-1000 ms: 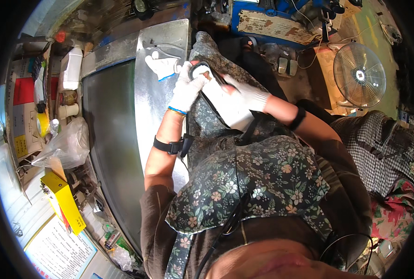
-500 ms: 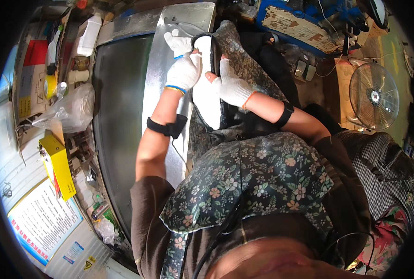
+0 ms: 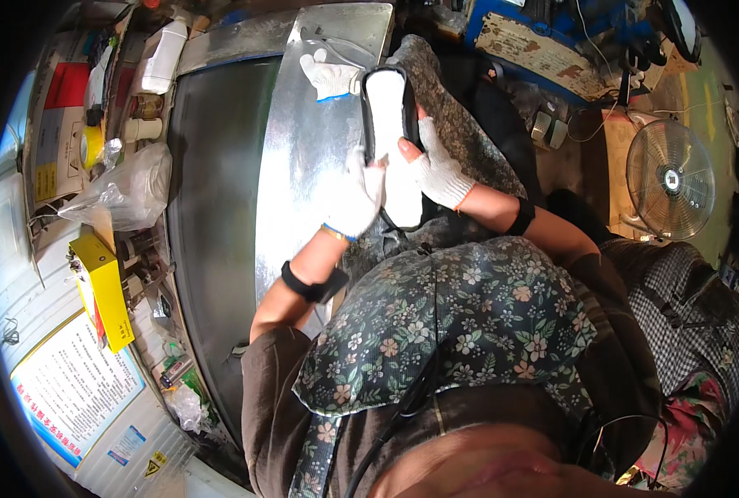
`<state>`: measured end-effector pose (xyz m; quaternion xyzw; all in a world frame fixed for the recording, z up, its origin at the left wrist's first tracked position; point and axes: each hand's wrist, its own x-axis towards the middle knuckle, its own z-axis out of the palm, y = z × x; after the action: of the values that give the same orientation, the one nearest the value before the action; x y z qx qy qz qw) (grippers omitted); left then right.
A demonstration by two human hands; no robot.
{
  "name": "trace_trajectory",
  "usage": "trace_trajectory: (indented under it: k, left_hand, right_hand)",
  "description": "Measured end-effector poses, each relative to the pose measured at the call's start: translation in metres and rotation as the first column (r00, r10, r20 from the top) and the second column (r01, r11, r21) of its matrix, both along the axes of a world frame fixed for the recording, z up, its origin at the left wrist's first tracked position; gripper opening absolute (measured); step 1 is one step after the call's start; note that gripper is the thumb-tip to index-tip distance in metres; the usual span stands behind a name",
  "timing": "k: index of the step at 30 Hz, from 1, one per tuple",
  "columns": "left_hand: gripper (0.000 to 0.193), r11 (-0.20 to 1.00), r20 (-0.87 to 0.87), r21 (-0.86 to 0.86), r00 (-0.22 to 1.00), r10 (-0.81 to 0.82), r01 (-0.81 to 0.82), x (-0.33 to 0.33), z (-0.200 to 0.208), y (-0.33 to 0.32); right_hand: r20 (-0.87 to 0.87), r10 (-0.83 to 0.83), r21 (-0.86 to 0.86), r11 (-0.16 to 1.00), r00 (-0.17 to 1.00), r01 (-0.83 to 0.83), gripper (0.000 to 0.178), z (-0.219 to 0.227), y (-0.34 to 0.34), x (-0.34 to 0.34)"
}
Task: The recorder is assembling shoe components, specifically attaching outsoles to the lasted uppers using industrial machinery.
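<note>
A shoe upper (image 3: 390, 106) lies lengthwise over my lap, its white foot-shaped underside up and a black edge around it. My left hand (image 3: 354, 197), in a white knit glove with bare fingertips, grips its lower left edge. On the opposite side my right hand (image 3: 440, 170), gloved the same way, holds it, with the thumb on the white face and the fingers along the outer edge. The fingers under the shoe are partly hidden. Beyond my left hand, a loose white glove (image 3: 332, 77) with a blue cuff lies on the shiny metal tabletop (image 3: 295, 166).
Left of the metal top is a dark panel (image 3: 216, 174), then shelves with a clear plastic bag (image 3: 129, 187) and a yellow box (image 3: 104, 290). A blue worn machine table (image 3: 535, 50) stands far right, near a round fan (image 3: 670, 177). Patterned cloth (image 3: 677, 290) is at right.
My left hand has slid down the shoe's left edge toward me, away from the loose glove. The shoe has shifted slightly right, and my right hand with it.
</note>
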<state>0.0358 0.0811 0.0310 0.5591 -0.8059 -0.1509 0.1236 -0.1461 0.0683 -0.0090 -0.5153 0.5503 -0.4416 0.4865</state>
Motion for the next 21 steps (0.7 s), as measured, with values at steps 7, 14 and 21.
trace_trajectory:
  k: [7, 14, 21]
  left_hand:
    - [0.054, 0.941, -0.167, 0.311, 0.982, -0.083, 0.133, 0.023, -0.014, 0.008]
    - [0.041, 0.991, -0.198, 0.131, 0.979, 0.044, -0.018, -0.009, -0.008, -0.104]
    - [0.045, 0.912, 0.208, -0.318, 0.957, -0.201, 0.260, -0.038, 0.022, -0.098]
  right_hand:
    - [0.275, -0.003, 0.054, 0.998, 0.962, -0.013, 0.073, -0.010, 0.002, -0.006]
    - [0.121, -0.006, 0.078, 0.997, 0.993, -0.003, 0.080, -0.012, -0.001, -0.003]
    - [0.059, -0.016, 0.034, 0.999, 0.998, 0.014, 0.082, -0.025, 0.005, -0.005]
